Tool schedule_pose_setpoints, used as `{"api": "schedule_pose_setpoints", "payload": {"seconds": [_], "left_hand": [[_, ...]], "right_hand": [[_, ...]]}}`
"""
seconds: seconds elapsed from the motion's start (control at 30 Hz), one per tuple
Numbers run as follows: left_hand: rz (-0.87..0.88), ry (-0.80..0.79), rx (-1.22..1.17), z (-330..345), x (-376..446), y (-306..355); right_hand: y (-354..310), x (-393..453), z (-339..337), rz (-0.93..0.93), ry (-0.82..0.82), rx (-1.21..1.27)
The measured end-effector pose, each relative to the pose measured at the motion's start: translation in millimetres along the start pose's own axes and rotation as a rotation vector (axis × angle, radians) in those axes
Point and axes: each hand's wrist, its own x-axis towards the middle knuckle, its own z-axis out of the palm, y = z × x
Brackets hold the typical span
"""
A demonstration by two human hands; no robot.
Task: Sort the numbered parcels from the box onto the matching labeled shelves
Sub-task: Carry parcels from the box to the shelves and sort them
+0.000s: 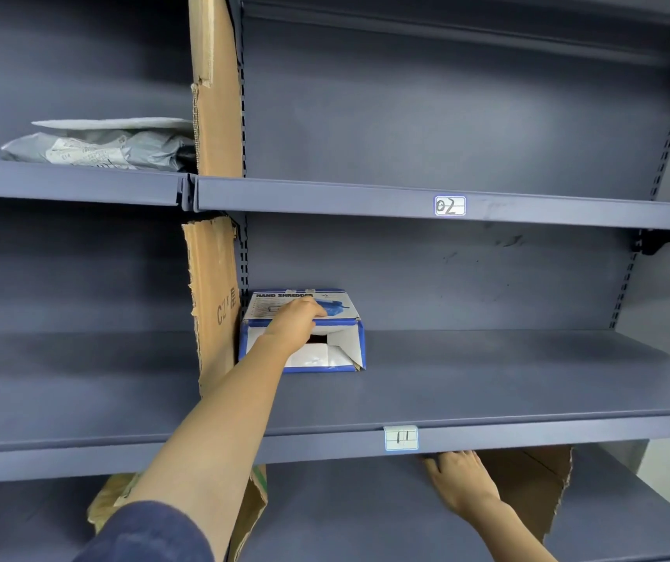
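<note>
Holding the hand shredder box [305, 318] with the left hand [295, 323] on the shelf labelled 11 [401, 438].
Left grip: fingers curled over the box's top front edge, arm reaching up from below; box sits flat at the shelf's left end, just right of the cardboard divider [214, 310], its torn white end flap facing out under the hand. Right hand [461, 480]: fingers loosely spread, holding nothing, fingertips under the shelf lip just right of the 11 label. Above the left grip, shelf 02 [450, 205]; up-left, grey poly mailers [102, 146].
</note>
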Motion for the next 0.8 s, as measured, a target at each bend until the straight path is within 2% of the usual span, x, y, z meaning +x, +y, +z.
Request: {"api": "schedule_pose_setpoints", "payload": {"seconds": [0.27, 0.67, 0.8], "left_hand": [[-0.05, 0.056, -0.098, 9.2, 9.0, -9.7], [-0.056, 0.045, -0.198, 14.0, 13.7, -17.4], [-0.048, 0.108, -0.088, 18.8, 5.8, -5.8]], "right_hand": [[6.2, -2.5, 1.1, 0.034, -0.012, -0.012], [11.3, -7.4, 15.3, 0.046, -0.003, 0.031], [12.7, -15.1, 12.9, 0.068, 0.004, 0.044]]}}
